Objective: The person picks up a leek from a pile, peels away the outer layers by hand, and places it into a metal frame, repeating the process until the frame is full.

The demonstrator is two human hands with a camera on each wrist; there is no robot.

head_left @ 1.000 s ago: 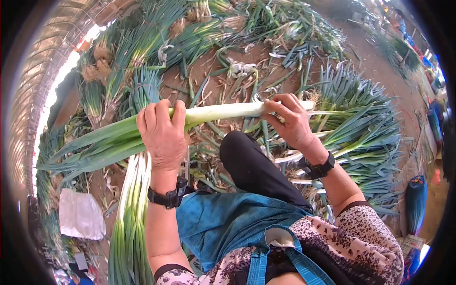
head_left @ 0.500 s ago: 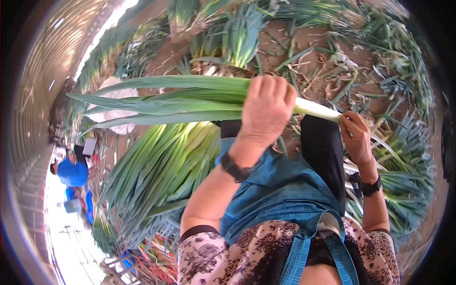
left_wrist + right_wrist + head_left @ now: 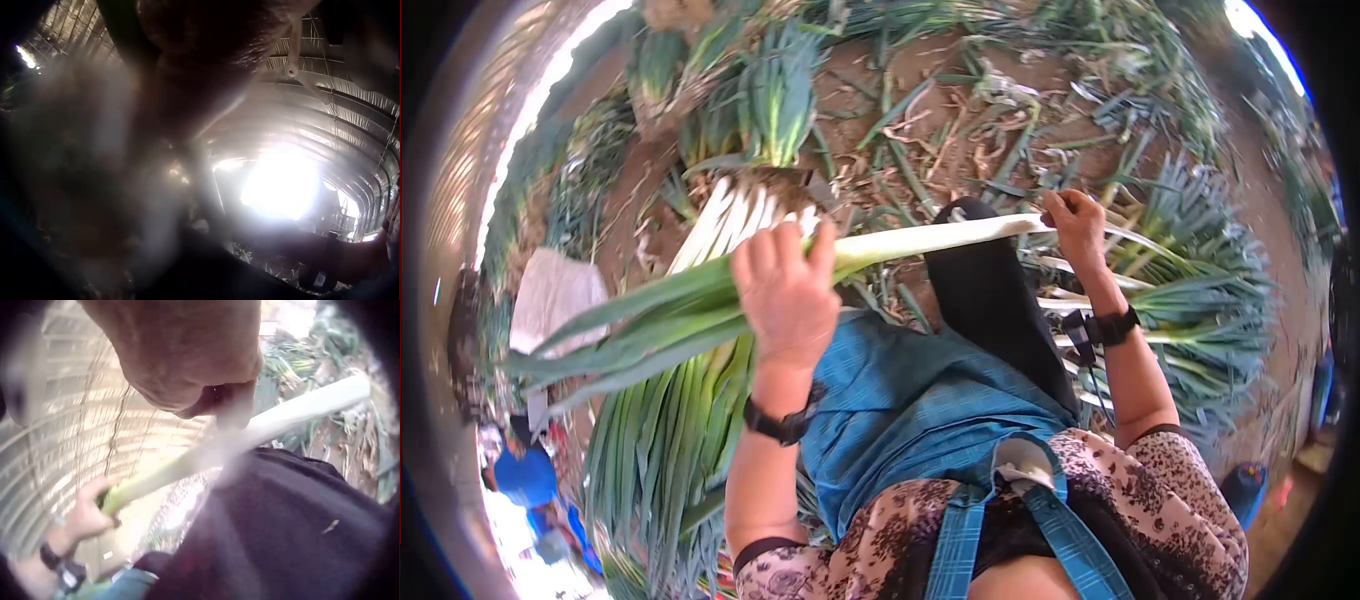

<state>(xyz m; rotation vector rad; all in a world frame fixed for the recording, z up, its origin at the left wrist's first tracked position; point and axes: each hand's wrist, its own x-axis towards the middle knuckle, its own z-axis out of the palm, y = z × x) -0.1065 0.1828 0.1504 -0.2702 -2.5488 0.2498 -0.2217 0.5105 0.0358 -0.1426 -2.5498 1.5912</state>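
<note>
In the head view, one large green onion [image 3: 940, 236] lies across the lap, its white stalk to the right and its long leaves [image 3: 650, 320] fanning left. My left hand [image 3: 788, 300] grips it where the leaves begin. At the white end, my right hand [image 3: 1078, 232] pinches with curled fingers. The right wrist view shows those fingers [image 3: 234, 415] overlapping the white stalk [image 3: 312, 409], with a pale blur below them, and my left hand [image 3: 87, 512] on the greener part. The left wrist view is dark and blurred around my left hand [image 3: 200, 81].
A large bundle of green onions [image 3: 665, 440] lies at the left, beside the blue apron [image 3: 900, 400]. More onions [image 3: 1200, 290] are heaped at the right. Scattered leaves [image 3: 910, 120] cover the soil ahead. A whitish sack [image 3: 555, 300] sits at far left, near a person in blue [image 3: 525, 475].
The right hand has slid outward along the stalk to its end; the roots visible there one second ago no longer show. The left hand keeps its grip. The head view swung left and partly back.
</note>
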